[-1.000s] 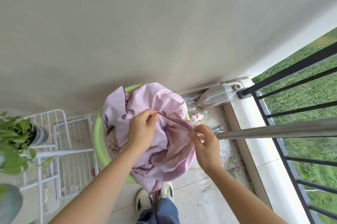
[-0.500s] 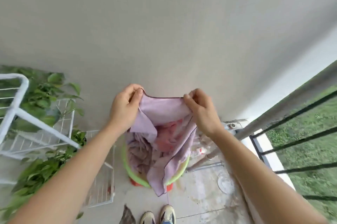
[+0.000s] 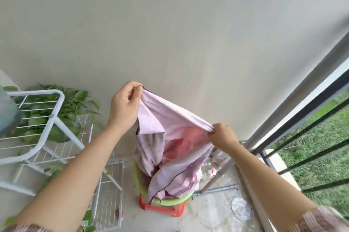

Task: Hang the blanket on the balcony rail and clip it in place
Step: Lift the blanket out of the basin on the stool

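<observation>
Though stained, pale floor (image 3: 207, 218) below beige wall (image 3: 170, 24), beside balcony rail (image 3: 302, 88).

Cream wall (image 3: 179, 24), pale tiled floor (image 3: 207, 218), white wire rack (image 3: 34, 92) with leafy plants (image 3: 71, 103); daylight.

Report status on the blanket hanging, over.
Hands: left hand and right hand pinch the blanket top edge. Lower end in the green basin. Rail at right, nothing on it yet.

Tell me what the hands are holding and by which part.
The pink blanket, by its top edge: left hand and right hand each pinch it.
</observation>
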Action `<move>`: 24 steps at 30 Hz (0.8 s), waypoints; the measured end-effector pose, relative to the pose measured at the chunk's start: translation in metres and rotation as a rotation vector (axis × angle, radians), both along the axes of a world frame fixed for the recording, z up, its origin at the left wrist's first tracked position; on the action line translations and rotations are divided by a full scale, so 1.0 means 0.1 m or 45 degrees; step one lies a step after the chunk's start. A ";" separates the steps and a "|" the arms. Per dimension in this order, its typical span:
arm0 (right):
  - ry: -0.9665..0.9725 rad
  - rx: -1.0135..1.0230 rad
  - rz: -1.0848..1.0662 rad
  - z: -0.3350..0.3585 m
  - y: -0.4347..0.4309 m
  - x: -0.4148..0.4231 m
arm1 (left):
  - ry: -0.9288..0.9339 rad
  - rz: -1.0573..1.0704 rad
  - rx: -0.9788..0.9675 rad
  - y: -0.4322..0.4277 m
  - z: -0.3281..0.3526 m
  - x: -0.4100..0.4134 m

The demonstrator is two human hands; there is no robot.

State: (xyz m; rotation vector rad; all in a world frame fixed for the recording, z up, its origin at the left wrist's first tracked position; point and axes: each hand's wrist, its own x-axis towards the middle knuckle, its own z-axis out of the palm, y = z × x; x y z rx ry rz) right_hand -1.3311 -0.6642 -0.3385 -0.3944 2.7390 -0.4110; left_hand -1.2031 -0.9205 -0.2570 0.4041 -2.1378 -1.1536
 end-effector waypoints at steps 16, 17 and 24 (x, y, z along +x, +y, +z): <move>-0.796 -1.756 -0.054 1.95 -0.76 0.43 | -0.638 -0.619 -0.172 0.50 0.08 -0.10; -0.763 -1.792 -0.074 1.89 -0.76 0.42 | -0.616 -0.547 -0.159 0.49 0.09 -0.12; -0.438 -0.723 0.135 1.14 -0.42 0.50 | -0.334 -0.317 0.427 0.24 0.46 -0.28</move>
